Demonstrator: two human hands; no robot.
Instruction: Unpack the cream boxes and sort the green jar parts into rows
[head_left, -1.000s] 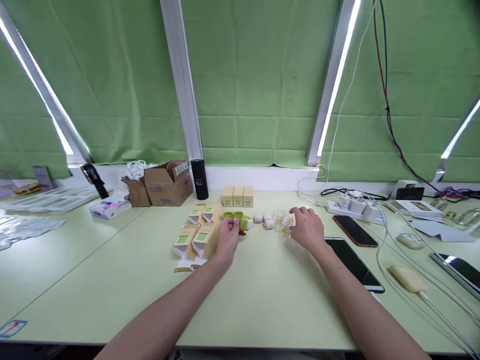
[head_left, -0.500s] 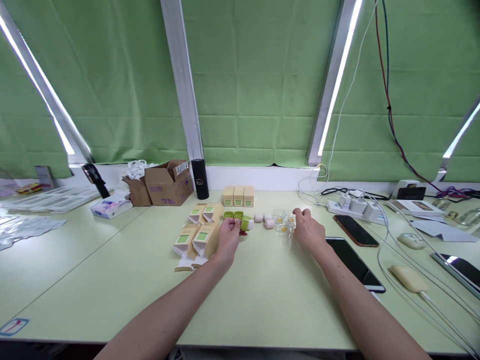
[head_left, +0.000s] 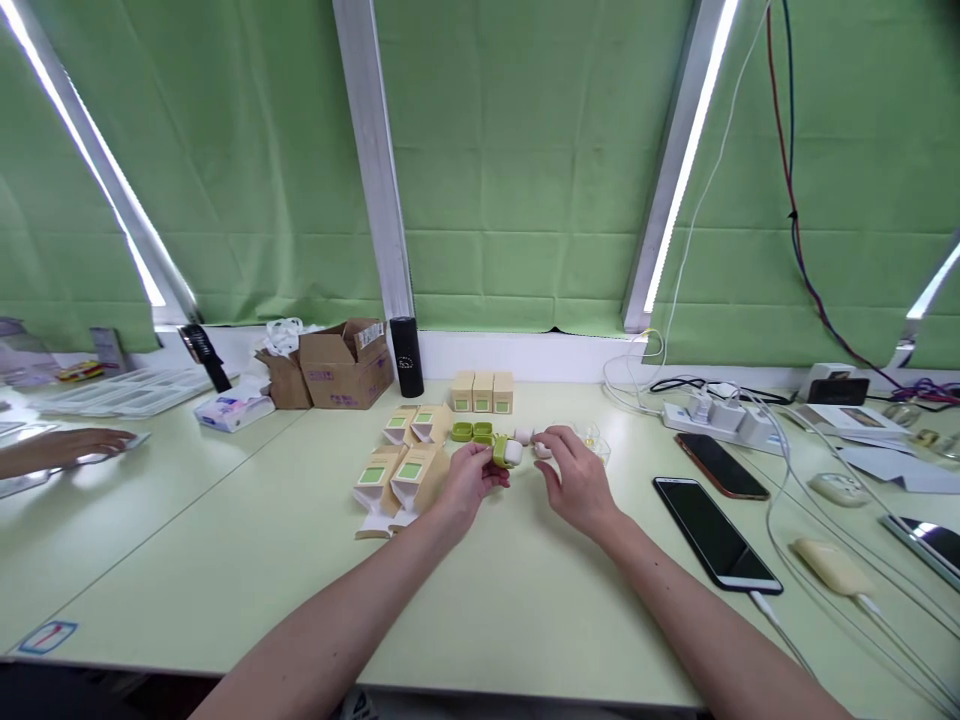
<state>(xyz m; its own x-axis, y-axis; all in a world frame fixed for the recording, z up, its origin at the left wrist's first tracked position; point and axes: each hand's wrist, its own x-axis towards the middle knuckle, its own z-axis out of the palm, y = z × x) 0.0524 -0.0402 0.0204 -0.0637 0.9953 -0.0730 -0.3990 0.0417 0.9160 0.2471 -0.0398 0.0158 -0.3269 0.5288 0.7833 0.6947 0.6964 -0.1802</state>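
Note:
My left hand (head_left: 471, 480) pinches a small green holder with a white block in it (head_left: 507, 453), held just above the table. My right hand (head_left: 576, 478) hovers to its right, thumb and fingers apart, with nothing visible in its grip. Just beyond its fingertips lie small whitish pieces (head_left: 523, 436). Clear cups with yellow spots (head_left: 596, 440) are partly covered by this hand. Green square holders (head_left: 462, 432) stand behind my left hand. Open cardboard boxes with green labels (head_left: 411, 470) lie to its left.
Three small closed boxes (head_left: 482, 392) stand at the back. A black bottle (head_left: 406, 357) and a large carton (head_left: 346, 365) are farther left. Phones (head_left: 718, 533), cables and a power strip (head_left: 720, 428) occupy the right. At far left is another person's hand (head_left: 90, 446).
My right hand has moved left from the clear cups toward the whitish pieces and its fingers have parted. My left hand keeps the green holder. Another person's hand has come in at far left.

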